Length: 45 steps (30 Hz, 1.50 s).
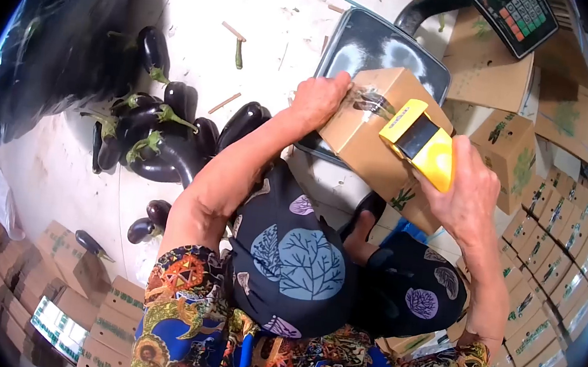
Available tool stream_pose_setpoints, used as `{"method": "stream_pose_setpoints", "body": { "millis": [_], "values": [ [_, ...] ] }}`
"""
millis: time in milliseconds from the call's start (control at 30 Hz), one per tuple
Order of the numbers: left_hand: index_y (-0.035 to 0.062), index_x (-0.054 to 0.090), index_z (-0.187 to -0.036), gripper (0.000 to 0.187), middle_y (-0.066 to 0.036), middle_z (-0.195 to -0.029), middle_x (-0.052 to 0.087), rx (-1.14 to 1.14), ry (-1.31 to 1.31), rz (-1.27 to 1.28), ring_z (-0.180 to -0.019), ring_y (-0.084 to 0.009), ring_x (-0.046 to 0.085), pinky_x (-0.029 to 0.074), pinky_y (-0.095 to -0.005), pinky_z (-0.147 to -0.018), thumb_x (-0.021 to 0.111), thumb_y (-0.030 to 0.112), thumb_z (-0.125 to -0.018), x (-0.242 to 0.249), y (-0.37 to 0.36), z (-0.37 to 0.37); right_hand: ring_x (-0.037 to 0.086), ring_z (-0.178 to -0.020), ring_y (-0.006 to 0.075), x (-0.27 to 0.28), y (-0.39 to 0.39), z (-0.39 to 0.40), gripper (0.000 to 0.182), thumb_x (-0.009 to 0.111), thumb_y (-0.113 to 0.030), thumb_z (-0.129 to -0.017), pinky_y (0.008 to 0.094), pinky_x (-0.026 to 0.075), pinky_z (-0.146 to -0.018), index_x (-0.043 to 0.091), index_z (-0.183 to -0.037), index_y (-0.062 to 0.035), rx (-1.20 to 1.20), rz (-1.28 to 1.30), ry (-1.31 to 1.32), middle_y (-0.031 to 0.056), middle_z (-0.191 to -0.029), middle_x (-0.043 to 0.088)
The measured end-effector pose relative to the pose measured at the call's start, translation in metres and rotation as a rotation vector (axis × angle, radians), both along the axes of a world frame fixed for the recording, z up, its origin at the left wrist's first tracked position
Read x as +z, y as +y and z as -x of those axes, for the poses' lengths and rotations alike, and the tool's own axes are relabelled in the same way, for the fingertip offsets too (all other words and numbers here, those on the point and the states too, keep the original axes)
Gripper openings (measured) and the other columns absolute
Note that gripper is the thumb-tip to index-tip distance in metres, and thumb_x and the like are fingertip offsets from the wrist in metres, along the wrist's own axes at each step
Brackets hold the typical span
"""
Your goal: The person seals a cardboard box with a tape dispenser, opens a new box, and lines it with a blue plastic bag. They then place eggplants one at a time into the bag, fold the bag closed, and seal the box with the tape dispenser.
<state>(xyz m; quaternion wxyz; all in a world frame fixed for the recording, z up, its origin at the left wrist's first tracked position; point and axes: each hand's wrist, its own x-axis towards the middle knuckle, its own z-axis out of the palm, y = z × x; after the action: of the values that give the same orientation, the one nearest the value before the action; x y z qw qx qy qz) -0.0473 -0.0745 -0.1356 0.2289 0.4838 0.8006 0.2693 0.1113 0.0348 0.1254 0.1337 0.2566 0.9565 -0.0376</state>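
Note:
A brown cardboard box [358,127] rests over the near part of a dark scale platform [351,46], its near end reaching toward my knees. My left hand [320,100] grips the box's far left edge, fingers curled at the corner. In my right hand [462,183] is a yellow tape dispenser [434,155], held against or just over the box's top; the exact contact is hidden. A strip of printed tape [372,104] shows on the box near its left end.
Several eggplants [163,130] lie on the floor to the left, beside a dark plastic bag [55,65]. The scale's keypad display [518,17] stands at the upper right. Stacked boxes [539,302] fill the right side; more boxes [114,322] stand at lower left.

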Motion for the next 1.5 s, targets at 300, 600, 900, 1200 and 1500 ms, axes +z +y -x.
{"method": "stream_pose_setpoints", "body": {
  "millis": [300,600,900,1200,1500],
  "values": [
    [0.0062,0.058,-0.104,0.017,-0.019,-0.093,0.061,0.251,-0.170,-0.364,-0.086,-0.0361,0.062,0.050,-0.0454,-0.075,0.061,0.015,-0.090,0.005,0.015,0.001,0.066,-0.069,0.0345,0.003,0.003,-0.010,0.048,0.081,-0.030,-0.071,0.0410,0.053,-0.057,0.053,-0.099,-0.0029,0.032,0.079,0.149,0.0157,-0.082,0.064],
    [0.0001,0.060,-0.118,0.042,-0.017,-0.108,0.064,0.258,-0.808,-0.417,-0.103,-0.0288,0.061,0.045,-0.0356,-0.092,0.044,0.036,-0.102,0.104,0.036,0.002,0.066,-0.069,0.0337,0.000,0.009,-0.024,0.047,0.083,-0.023,-0.068,0.0396,0.053,-0.058,0.055,-0.100,-0.0024,0.054,0.102,0.310,0.0164,-0.082,0.065],
    [0.0066,0.044,-0.137,0.052,-0.029,-0.107,0.063,0.113,-0.185,-0.112,-0.096,-0.0460,0.063,0.049,-0.0514,-0.083,0.051,0.039,-0.097,0.145,0.051,-0.010,0.066,-0.076,0.0370,0.007,0.014,-0.027,0.048,0.080,-0.023,-0.072,0.0432,0.054,-0.063,0.053,-0.105,-0.0023,0.096,0.204,0.322,0.0178,-0.086,0.064],
    [0.0046,0.052,-0.122,0.041,-0.026,-0.090,0.067,0.068,0.109,-0.228,-0.077,-0.0475,0.064,0.051,-0.0549,-0.071,0.051,0.036,-0.097,0.125,0.050,-0.010,0.067,-0.083,0.0374,0.012,0.034,-0.151,0.051,0.081,-0.022,-0.071,0.0437,0.056,-0.068,0.052,-0.108,-0.0023,-0.035,0.129,0.306,0.0183,-0.094,0.064],
    [0.0020,0.057,-0.121,0.034,-0.029,-0.093,0.066,0.043,0.073,-0.172,-0.090,-0.0467,0.064,0.051,-0.0491,-0.079,0.051,0.027,-0.099,0.133,0.051,-0.004,0.067,-0.084,0.0359,-0.040,0.048,-0.231,0.057,0.084,-0.023,-0.069,0.0419,0.057,-0.072,0.053,-0.111,0.0003,-0.147,0.139,0.356,0.0186,-0.095,0.064]
  ]
}}
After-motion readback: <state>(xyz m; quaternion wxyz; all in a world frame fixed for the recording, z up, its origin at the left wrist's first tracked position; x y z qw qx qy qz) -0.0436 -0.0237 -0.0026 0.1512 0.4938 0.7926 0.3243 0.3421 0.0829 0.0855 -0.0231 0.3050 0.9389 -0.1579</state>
